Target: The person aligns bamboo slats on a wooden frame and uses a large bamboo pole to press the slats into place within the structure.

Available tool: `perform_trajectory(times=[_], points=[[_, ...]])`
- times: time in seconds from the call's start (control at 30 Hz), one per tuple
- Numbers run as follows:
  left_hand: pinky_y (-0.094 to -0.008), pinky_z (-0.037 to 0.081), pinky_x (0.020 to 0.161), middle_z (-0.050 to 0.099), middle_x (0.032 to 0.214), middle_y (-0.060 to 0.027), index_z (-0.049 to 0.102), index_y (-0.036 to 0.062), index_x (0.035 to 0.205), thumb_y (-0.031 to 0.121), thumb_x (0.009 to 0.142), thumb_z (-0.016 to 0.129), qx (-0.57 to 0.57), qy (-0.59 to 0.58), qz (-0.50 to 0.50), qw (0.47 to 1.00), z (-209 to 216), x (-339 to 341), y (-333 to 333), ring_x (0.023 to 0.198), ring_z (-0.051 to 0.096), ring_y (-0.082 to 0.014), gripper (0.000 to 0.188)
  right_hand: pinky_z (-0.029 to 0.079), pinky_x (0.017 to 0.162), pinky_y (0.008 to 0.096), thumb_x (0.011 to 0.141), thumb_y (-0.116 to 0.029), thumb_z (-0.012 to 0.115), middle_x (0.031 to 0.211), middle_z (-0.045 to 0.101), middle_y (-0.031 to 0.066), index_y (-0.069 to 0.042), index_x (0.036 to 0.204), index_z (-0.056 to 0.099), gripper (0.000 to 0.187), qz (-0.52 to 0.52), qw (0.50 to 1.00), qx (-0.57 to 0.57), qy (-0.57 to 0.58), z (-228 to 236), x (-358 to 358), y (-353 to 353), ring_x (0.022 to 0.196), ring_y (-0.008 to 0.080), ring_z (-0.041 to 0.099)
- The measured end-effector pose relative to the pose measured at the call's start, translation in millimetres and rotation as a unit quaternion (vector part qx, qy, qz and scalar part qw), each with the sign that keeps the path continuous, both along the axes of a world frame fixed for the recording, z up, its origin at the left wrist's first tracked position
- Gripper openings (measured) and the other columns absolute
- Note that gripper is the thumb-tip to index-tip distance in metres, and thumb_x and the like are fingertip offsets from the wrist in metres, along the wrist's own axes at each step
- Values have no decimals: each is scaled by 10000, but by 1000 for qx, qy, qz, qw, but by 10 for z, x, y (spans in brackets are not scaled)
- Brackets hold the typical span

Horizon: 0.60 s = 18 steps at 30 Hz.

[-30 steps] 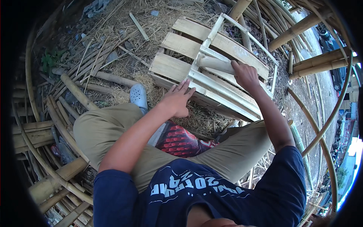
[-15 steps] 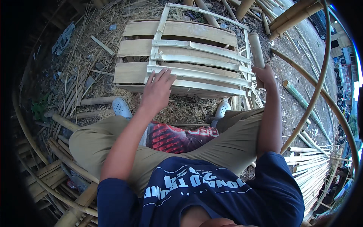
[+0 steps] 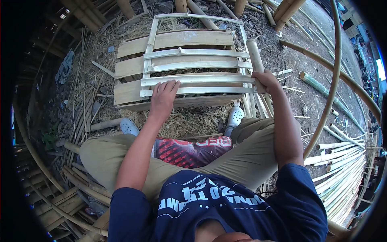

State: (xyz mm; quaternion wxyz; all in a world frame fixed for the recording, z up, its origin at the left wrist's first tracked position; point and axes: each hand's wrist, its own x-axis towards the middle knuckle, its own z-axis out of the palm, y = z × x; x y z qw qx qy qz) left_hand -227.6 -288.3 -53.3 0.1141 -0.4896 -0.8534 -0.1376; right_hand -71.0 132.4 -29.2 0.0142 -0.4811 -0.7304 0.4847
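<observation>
A pale frame of split bamboo slats (image 3: 197,80) lies across a low wooden slatted platform (image 3: 177,40) in front of me. My left hand (image 3: 163,99) rests on the two nearest slats close to their left ends, its fingers stretched out and lying flat. Wrapped in my right hand (image 3: 267,82) is a thick bamboo club (image 3: 254,54). The club points away from me, alongside the right ends of the slats. Whether it touches them I cannot tell. My right palm and part of the grip are hidden.
Between my legs lies a red and black printed sack (image 3: 193,152). Straw and bamboo scraps litter the ground. Curved bamboo poles (image 3: 336,76) arch up at the right, above a pile of bamboo strips (image 3: 342,185). More bamboo pieces (image 3: 86,181) lie at the left.
The slat frame now sits straighter over the platform. My left hand lies farther from the slats' left ends, and the club in my right hand has come closer to their right ends.
</observation>
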Motion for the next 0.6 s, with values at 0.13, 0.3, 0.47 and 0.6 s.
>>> perform_trajectory(times=[0.13, 0.3, 0.47, 0.6], points=[[-480, 423, 1139, 641, 1333, -85, 630, 81, 1393, -56, 823, 643, 32, 54, 59, 996, 1, -61, -15, 1269, 585, -291, 586, 597, 687, 407, 803, -230, 806, 988, 704, 147, 85, 1225, 632, 555, 18, 999, -3, 28, 94, -140, -35, 848, 230, 698], [-482, 448, 1110, 640, 1345, -87, 649, 74, 1372, -66, 829, 632, 61, 47, 95, 992, -42, -146, -96, 1272, 588, -300, 561, 581, 762, 380, 810, -248, 800, 999, 725, 158, 74, 1221, 660, 540, 114, 990, 62, 60, 231, -434, -192, 850, 238, 706], [-492, 433, 1140, 625, 1379, -72, 645, 82, 1383, -45, 876, 571, 77, 22, 90, 993, -243, -216, -190, 1333, 557, -274, 528, 574, 781, 385, 783, -258, 809, 998, 733, 150, 66, 1213, 673, 556, 148, 987, 46, 33, 200, -507, -315, 867, 237, 705], [-553, 333, 1210, 612, 1406, -93, 639, 62, 1384, 57, 890, 617, 83, 10, 94, 992, -151, -76, -68, 1363, 542, -279, 495, 593, 782, 423, 746, -305, 814, 1031, 746, 190, 91, 1246, 674, 654, 176, 975, 135, -2, 111, -320, -102, 889, 285, 744]])
